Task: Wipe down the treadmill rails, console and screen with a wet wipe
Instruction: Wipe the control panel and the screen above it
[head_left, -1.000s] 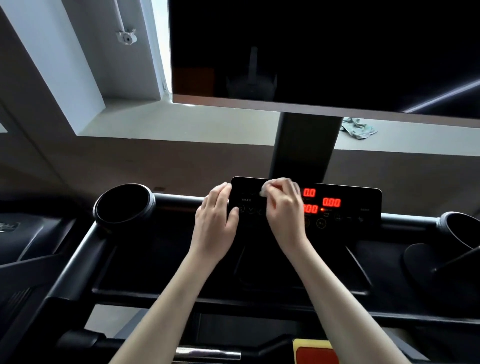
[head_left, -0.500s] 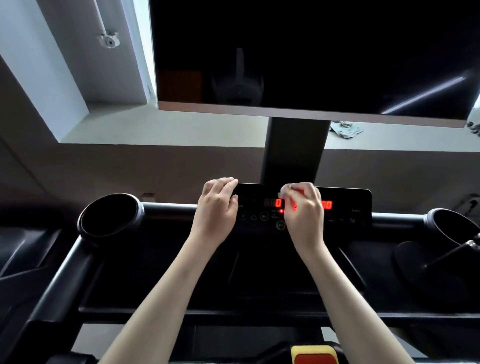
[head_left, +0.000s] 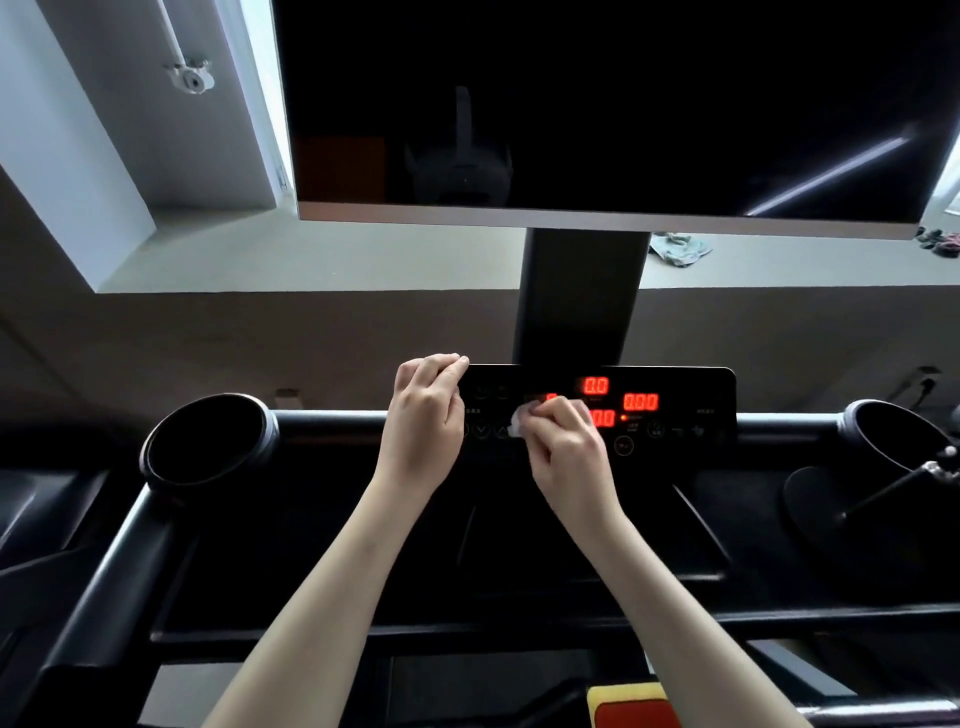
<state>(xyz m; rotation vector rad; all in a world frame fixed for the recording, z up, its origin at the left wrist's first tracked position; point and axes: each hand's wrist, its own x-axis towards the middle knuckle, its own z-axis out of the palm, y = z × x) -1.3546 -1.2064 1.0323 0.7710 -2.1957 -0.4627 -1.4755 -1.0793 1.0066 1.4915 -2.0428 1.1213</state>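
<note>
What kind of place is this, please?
Likely a home exercise corner beside a windowsill: a treadmill console with red digits, a cup holder beside it, and a large dark screen above.

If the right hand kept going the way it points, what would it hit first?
Most likely the left hand at the console's left edge. The right hand, pinching the wipe, points up-left across the buttons toward it; depth is unclear.
</note>
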